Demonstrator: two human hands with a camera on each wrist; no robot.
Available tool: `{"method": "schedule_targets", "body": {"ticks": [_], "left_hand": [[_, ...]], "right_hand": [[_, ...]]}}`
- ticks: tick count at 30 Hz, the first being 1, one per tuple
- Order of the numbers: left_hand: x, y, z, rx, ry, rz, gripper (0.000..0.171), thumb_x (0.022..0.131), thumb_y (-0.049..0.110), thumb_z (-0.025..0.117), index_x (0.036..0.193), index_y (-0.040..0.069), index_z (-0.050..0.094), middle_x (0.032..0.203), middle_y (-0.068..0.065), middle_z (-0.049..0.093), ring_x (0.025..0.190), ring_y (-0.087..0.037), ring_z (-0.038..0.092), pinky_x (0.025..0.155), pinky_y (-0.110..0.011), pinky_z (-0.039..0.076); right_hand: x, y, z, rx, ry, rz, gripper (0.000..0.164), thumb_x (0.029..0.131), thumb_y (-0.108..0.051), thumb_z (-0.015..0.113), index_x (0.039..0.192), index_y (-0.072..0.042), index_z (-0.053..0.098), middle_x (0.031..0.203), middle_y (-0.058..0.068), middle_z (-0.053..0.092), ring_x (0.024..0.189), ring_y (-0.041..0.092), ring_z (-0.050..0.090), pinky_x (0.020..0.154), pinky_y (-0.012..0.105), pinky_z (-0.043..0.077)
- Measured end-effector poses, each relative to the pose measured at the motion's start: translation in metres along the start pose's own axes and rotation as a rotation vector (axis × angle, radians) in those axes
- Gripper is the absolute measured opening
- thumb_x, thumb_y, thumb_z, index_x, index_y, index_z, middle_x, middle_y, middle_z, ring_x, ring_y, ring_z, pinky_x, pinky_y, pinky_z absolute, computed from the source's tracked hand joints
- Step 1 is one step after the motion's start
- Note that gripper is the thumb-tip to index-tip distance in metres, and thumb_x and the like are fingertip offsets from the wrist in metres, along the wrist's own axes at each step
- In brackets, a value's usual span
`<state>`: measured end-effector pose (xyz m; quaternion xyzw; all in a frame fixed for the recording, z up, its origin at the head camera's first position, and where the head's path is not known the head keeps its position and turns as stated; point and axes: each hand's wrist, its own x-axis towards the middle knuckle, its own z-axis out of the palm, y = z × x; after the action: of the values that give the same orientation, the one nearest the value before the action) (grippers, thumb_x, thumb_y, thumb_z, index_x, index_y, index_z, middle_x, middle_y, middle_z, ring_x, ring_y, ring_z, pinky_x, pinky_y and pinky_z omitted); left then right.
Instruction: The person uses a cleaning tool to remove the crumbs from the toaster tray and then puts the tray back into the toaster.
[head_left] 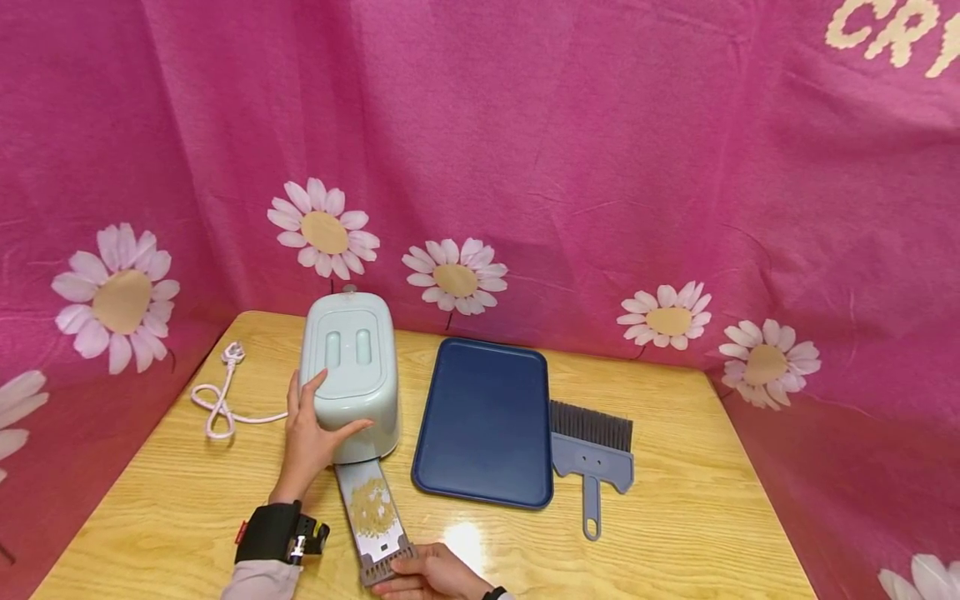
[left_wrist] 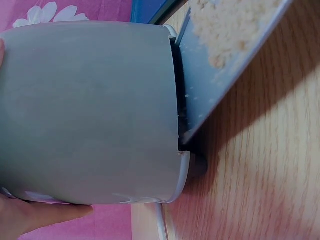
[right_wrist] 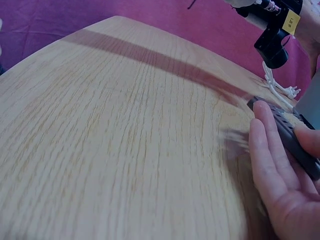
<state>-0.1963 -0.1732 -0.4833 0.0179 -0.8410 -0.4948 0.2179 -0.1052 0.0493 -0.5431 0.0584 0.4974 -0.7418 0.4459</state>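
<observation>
My left hand [head_left: 309, 439] spreads wide on the toaster [head_left: 347, 342]; at six o'clock, my right hand [head_left: 441, 573] pinches the crumb tray [head_left: 372, 546]. Level pulling should retain the crumbs [head_left: 372, 507].

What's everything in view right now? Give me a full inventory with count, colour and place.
table: one, light wood, beneath the items
cloth backdrop: piece count unclear, pink with white daisies, behind and beside the table
toaster: one, pale green, table's left half
crumb tray: one, silvery with brown handle, sticking out of the toaster's near end
crumbs: many, tan, on the crumb tray
cord with plug: one, whitish, left of the toaster
blue tray: one, dark blue, right of the toaster
brush: one, blue-grey with dark bristles, right of the blue tray
left hand: one, black wrist strap, on the toaster
right hand: one, black wristband, pinching the crumb tray's handle
</observation>
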Motion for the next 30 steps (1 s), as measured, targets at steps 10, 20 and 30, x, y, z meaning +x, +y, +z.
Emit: {"method": "schedule_targets", "body": {"ticks": [10,20,30], "left_hand": [[0.000,0.001,0.004,-0.002,0.001,0.014,0.091,0.064,0.007,0.087,0.139,0.001,0.036,0.153,-0.029,0.008,0.136,-0.051,0.018,0.102,-0.065,0.029],[-0.002,0.004,0.004,-0.011,-0.031,-0.073,0.103,0.069,0.011,0.086,0.148,0.006,0.022,0.155,-0.027,0.001,0.137,-0.050,0.013,0.105,-0.065,0.024],[-0.048,0.003,0.006,-0.039,0.010,-0.252,0.082,0.089,0.013,0.067,0.148,-0.010,0.015,0.144,-0.036,0.030,0.130,-0.049,0.033,0.104,-0.058,0.032]], "right_hand": [[-0.021,0.002,-0.017,-0.076,-0.034,0.019,0.012,0.096,-0.012,0.057,0.091,-0.012,0.068,0.098,0.006,0.071,0.095,0.014,0.067,0.082,0.022,0.053],[-0.045,0.004,-0.043,-0.078,-0.013,-0.092,0.029,0.096,-0.008,0.055,0.119,0.008,0.060,0.106,0.014,0.068,0.096,0.018,0.067,0.084,0.026,0.053],[-0.065,-0.010,-0.064,0.065,0.021,-0.161,0.037,0.098,-0.009,0.054,0.129,0.010,0.050,0.110,0.015,0.066,0.099,0.021,0.066,0.095,0.035,0.048]]}}
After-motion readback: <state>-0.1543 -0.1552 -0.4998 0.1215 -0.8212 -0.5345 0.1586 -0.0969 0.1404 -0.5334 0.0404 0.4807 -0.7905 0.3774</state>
